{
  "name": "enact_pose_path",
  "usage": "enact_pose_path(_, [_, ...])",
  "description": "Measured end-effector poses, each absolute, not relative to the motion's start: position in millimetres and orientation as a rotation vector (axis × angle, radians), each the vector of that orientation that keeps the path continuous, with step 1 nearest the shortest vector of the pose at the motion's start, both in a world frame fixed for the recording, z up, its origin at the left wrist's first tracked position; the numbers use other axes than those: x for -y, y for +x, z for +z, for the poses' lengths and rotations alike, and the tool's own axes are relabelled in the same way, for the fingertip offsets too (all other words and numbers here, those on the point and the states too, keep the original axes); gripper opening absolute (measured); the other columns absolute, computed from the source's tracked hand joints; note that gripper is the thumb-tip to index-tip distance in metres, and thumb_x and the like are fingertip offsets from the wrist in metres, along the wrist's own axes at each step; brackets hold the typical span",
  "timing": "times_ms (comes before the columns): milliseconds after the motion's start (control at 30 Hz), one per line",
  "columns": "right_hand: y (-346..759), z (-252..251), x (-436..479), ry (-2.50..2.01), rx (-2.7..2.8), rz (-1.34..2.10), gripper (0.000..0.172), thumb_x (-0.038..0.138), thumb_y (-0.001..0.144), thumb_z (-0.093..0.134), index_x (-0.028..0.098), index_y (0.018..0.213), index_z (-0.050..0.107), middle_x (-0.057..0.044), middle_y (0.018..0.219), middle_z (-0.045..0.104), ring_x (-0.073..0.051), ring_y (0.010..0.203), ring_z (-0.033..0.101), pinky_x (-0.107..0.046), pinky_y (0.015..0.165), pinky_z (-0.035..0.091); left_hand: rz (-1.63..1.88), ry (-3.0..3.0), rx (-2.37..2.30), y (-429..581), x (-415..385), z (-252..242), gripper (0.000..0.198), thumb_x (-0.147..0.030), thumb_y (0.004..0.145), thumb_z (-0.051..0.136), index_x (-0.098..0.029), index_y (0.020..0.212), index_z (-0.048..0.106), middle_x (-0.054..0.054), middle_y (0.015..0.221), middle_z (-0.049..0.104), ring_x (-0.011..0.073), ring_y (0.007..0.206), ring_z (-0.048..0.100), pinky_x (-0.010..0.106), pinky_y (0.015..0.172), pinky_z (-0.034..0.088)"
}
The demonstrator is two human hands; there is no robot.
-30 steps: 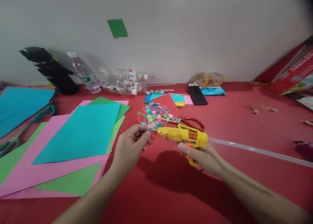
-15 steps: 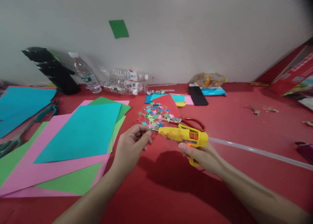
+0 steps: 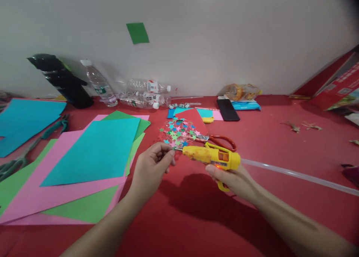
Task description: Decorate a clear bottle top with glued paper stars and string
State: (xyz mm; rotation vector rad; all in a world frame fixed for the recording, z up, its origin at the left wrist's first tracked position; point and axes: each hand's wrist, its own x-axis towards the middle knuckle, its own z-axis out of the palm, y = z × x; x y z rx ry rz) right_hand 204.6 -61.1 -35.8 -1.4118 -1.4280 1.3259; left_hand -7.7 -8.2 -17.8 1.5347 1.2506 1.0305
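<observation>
My right hand (image 3: pixel 234 180) grips a yellow glue gun (image 3: pixel 213 157) by its handle, nozzle pointing left. A clear glue stick (image 3: pixel 297 176) trails from its back to the right. My left hand (image 3: pixel 153 167) is closed in a pinch at the nozzle tip, holding something too small to make out. Just behind the nozzle lies a clear round piece covered with several small coloured paper stars (image 3: pixel 178 133) on the red table (image 3: pixel 269 145).
Teal, pink and green paper sheets (image 3: pixel 92 152) lie at left, with green-handled scissors (image 3: pixel 33 141) beside them. Red-handled scissors (image 3: pixel 220 139) sit behind the glue gun. Plastic bottles (image 3: pixel 140 94), a black phone (image 3: pixel 227 109) and a red box (image 3: pixel 336 85) line the back wall.
Both hands and the glue gun hold nearly the same place; the view has shifted slightly.
</observation>
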Motion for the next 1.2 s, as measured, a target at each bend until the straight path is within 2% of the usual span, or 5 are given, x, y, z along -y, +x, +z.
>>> enact_pose_path(900, [201.5,-29.0,59.3,-1.346,1.437,1.299,0.038,0.052,0.081,0.059,0.019,0.1,0.066,0.005,0.061,0.038,-0.009,0.052,0.029,-0.021,0.044,0.028,1.026,1.573,-1.263,-7.4,8.9,-19.1,0.009,-0.025,0.083,0.058,-0.019,0.077,0.06,-0.005,0.057,0.06,0.008,0.047,0.05,0.02,0.047,0.04])
enact_pose_path(1200, [201.4,-29.5,60.2,-1.353,1.423,1.315,0.041,0.055,0.081,0.059,0.019,0.099,0.066,0.006,0.057,0.034,-0.008,0.049,0.027,-0.02,0.041,0.025,1.022,1.574,-1.262,-7.6,9.0,-18.7,0.009,-0.025,0.083,0.058,-0.019,0.077,0.059,-0.005,0.057,0.061,0.0075,0.046,0.05,0.019,0.047,0.04])
